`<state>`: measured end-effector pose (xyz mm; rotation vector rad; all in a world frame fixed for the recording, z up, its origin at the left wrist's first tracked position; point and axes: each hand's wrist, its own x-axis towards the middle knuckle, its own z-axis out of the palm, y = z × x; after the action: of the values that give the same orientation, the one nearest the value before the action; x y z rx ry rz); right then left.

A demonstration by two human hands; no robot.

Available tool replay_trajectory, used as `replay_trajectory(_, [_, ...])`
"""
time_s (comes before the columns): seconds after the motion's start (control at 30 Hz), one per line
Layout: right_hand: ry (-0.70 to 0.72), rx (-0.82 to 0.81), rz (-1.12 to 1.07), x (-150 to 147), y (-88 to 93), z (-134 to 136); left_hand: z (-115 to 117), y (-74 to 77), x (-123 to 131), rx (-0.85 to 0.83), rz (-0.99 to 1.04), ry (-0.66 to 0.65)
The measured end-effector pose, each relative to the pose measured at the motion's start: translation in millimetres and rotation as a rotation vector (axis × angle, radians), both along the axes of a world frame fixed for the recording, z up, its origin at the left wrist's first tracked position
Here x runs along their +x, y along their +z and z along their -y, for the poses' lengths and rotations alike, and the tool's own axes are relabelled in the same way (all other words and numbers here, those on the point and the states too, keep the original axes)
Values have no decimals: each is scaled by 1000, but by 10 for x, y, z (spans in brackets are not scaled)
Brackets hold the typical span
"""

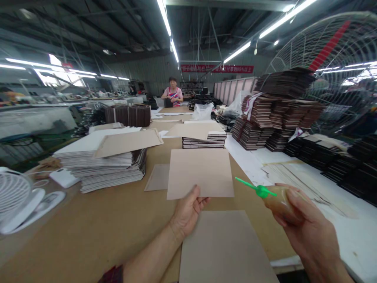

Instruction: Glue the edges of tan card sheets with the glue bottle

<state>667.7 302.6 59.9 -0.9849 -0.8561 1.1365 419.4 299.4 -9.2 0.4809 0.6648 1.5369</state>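
My left hand point(190, 210) pinches the near edge of a beige cardboard sheet point(202, 171), thumb on top and fingers curled beneath. The sheet is held above the brown work surface. In my right hand point(309, 224) is a glue bottle point(284, 204) with a green nozzle point(260, 190) pointing left; my fingers wrap round its yellowish body. Below, close to me, lies a larger grey-beige sheet point(224, 247). Part of another greyish sheet point(157, 177) shows to the left, partly hidden behind the held one.
Stacks of white-edged boards point(108, 169) stand at left, and another stack point(203, 140) is straight ahead. Bundled dark pieces point(259, 118) rise at right before a large fan point(332, 51). A small white fan point(17, 196) stands far left. A person point(173, 94) works at the far end.
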Motion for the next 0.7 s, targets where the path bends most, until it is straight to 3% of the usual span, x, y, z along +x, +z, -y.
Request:
replay_trajectory(0.2, [40,99,82,-220,175,-21,2,-24,-7,-2,-5,-31])
replay_trajectory(0.3, [54,164,263,-376,243,-7,52,-25,42,5,-52,-61])
replay_trajectory(0.5, [154,599,817,-707,203,35,153,72,156,81,-183,-108])
replay_trajectory(0.7, [184,863,948,-930,219,85,179,158,174,146,-268,-129])
